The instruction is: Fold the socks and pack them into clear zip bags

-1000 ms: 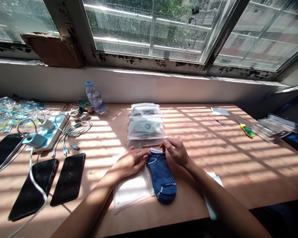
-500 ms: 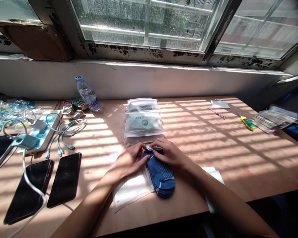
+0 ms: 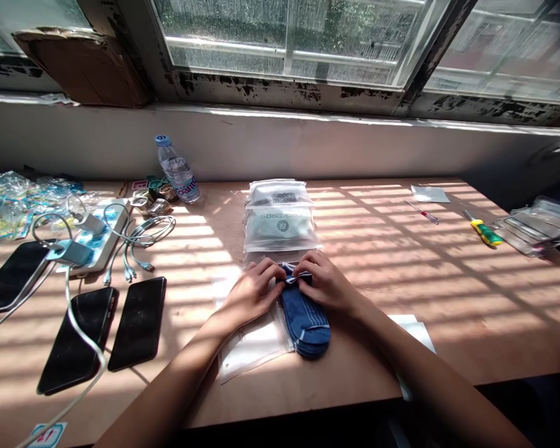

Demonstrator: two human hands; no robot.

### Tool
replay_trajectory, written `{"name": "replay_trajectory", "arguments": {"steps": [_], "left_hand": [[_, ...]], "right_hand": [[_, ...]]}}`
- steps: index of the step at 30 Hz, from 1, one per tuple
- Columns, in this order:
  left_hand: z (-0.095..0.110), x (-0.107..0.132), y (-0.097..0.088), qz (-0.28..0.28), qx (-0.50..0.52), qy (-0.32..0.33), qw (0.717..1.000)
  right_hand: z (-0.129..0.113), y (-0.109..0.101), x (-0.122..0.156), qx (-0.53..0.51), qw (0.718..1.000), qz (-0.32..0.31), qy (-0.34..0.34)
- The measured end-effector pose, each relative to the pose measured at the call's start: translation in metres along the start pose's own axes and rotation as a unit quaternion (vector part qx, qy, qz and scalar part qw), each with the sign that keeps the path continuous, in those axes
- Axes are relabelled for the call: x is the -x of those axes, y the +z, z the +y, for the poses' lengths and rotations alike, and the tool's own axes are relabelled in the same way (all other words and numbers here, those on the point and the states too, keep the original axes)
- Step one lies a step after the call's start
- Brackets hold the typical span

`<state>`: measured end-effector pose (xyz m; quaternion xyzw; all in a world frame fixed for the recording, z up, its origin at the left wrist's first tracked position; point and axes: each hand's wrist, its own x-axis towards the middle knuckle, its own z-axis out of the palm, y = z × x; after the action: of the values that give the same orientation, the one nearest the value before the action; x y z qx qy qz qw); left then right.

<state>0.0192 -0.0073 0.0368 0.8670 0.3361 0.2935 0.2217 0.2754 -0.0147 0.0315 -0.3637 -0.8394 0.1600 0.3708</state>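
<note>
Item: navy-blue ribbed ankle socks (image 3: 305, 326), folded flat toward the near edge of the plywood table (image 3: 401, 298), lying along the right margin of a clear plastic zip bag (image 3: 249, 345), its contents unclear under the glare. Left hand (image 3: 252, 294) and right hand (image 3: 327, 285), both curled, grip the pale cuff from opposite sides, level with each other, a hold that keeps the fold even. Farther on: two stacked translucent zip bags (image 3: 280, 225), the upper showing a white packet with a dark label, the lower a pale green packet with a round logo and dark lettering.
</note>
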Motion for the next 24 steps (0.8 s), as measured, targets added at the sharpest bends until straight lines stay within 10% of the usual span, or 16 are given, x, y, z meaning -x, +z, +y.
{"name": "replay_trajectory", "arguments": {"steps": [24], "left_hand": [[-0.005, -0.001, 0.000, -0.012, -0.002, -0.094, 0.996]], "right_hand": [[0.003, -0.003, 0.000, -0.046, 0.998, -0.017, 0.033]]}}
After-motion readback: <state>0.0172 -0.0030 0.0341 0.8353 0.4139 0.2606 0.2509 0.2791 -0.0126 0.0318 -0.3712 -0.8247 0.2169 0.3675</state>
